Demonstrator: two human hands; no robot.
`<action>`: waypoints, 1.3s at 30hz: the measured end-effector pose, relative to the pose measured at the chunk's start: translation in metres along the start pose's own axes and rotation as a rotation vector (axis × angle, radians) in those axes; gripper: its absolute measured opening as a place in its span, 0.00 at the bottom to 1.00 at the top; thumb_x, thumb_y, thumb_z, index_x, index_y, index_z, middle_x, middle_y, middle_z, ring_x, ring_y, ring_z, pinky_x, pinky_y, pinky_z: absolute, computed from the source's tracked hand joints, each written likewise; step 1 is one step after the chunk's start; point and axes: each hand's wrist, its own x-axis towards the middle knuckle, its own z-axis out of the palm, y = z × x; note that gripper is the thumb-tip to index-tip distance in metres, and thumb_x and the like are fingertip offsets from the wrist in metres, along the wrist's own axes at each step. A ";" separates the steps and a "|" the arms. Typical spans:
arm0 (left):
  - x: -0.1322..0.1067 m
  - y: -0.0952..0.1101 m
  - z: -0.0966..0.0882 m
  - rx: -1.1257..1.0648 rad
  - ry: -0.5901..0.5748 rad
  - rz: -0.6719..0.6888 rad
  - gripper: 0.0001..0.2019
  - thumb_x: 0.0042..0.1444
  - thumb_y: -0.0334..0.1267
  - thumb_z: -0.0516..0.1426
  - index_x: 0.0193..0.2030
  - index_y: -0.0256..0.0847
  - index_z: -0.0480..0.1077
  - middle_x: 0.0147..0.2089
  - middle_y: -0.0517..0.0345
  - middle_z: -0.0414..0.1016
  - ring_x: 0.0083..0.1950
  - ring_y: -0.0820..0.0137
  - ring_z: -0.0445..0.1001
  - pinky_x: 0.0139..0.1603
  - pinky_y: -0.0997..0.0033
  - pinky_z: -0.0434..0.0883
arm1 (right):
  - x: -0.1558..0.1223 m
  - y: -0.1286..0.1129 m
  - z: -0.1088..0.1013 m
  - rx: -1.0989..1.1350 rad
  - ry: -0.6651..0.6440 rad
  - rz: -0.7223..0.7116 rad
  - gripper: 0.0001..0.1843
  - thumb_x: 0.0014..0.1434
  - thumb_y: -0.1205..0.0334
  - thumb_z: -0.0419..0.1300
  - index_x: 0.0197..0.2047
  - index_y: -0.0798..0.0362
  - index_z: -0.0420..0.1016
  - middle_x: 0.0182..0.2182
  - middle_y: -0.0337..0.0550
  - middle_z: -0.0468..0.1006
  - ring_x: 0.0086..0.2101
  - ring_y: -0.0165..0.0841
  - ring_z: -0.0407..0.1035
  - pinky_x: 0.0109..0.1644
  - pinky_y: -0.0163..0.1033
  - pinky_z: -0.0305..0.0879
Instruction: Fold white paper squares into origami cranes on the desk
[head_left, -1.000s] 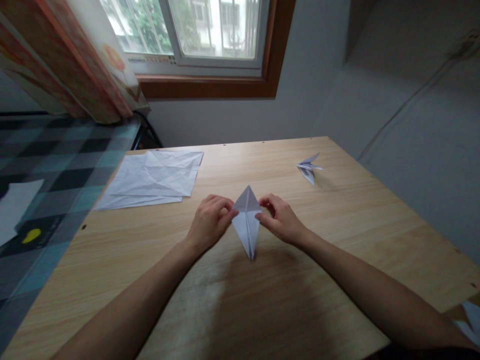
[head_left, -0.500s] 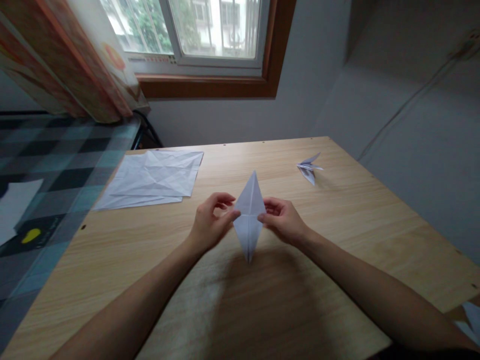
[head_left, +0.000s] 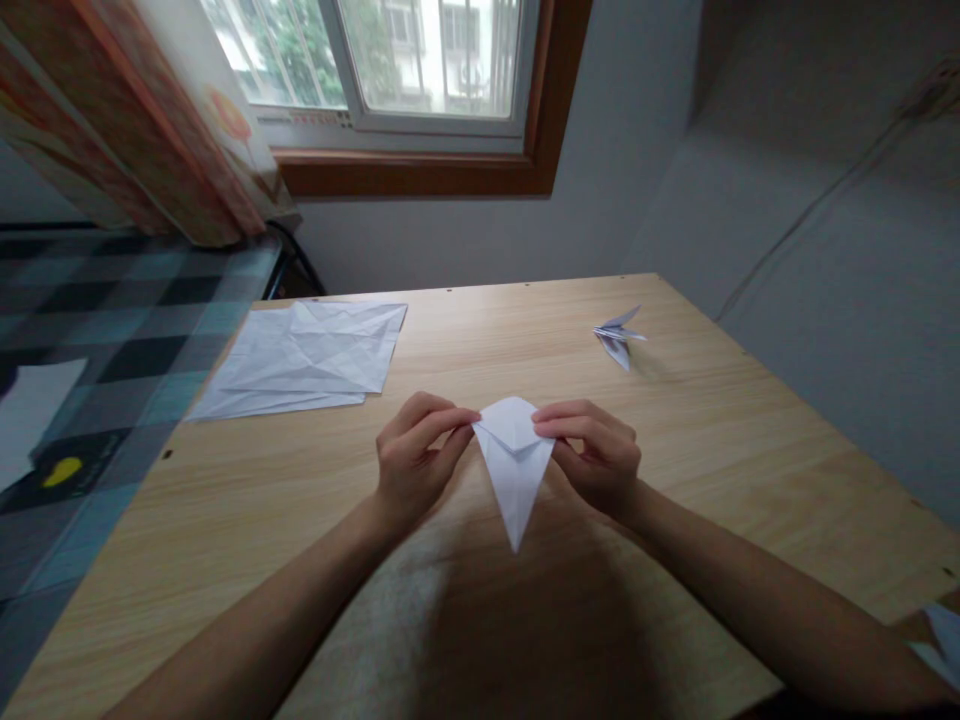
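Note:
A folded white sheet of paper (head_left: 516, 470) hangs between my hands above the wooden table, kite-shaped, its long point facing down toward me. Its upper part shows a short pointed flap over the front. My left hand (head_left: 424, 450) pinches the left corner between thumb and fingers. At the right corner, my right hand (head_left: 596, 450) grips the paper with its fingertips on the front face; its thumb is partly hidden behind the paper.
Creased white sheets (head_left: 307, 350) lie at the table's back left. A folded paper piece with spread points (head_left: 619, 335) rests at the back right. Left of the wooden table (head_left: 720, 500) is a checkered cloth (head_left: 150, 355) with a white paper (head_left: 34, 415) on it.
The folded paper has gone from a long diamond to a kite with a short flap at its top. My fingers have shifted onto its side corners.

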 end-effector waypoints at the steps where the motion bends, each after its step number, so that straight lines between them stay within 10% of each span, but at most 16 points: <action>1: -0.002 -0.002 -0.001 0.032 0.009 0.042 0.05 0.62 0.32 0.59 0.38 0.43 0.77 0.32 0.58 0.75 0.33 0.73 0.72 0.33 0.72 0.71 | -0.001 0.000 0.000 -0.025 -0.011 -0.025 0.08 0.59 0.68 0.61 0.35 0.44 0.79 0.36 0.40 0.84 0.36 0.35 0.78 0.40 0.42 0.75; 13: -0.006 -0.031 0.001 0.338 -0.694 0.124 0.10 0.60 0.32 0.55 0.43 0.44 0.78 0.50 0.52 0.79 0.55 0.57 0.70 0.57 0.51 0.66 | -0.005 0.046 0.003 -0.186 -0.567 0.146 0.19 0.52 0.79 0.55 0.37 0.50 0.81 0.43 0.44 0.84 0.45 0.39 0.74 0.55 0.51 0.69; 23: -0.009 -0.029 0.007 0.358 -0.666 -0.001 0.08 0.63 0.42 0.58 0.38 0.42 0.76 0.43 0.53 0.79 0.48 0.60 0.72 0.51 0.56 0.66 | -0.006 0.043 0.012 -0.478 -0.446 0.365 0.15 0.57 0.57 0.67 0.46 0.54 0.79 0.42 0.50 0.78 0.45 0.44 0.68 0.52 0.50 0.65; 39: -0.008 -0.031 0.009 0.425 -0.599 -0.180 0.17 0.55 0.45 0.65 0.49 0.43 0.76 0.53 0.48 0.74 0.58 0.52 0.67 0.58 0.47 0.65 | -0.006 0.041 0.016 -0.427 -0.397 0.488 0.14 0.54 0.62 0.69 0.45 0.52 0.79 0.39 0.46 0.78 0.42 0.42 0.69 0.49 0.48 0.64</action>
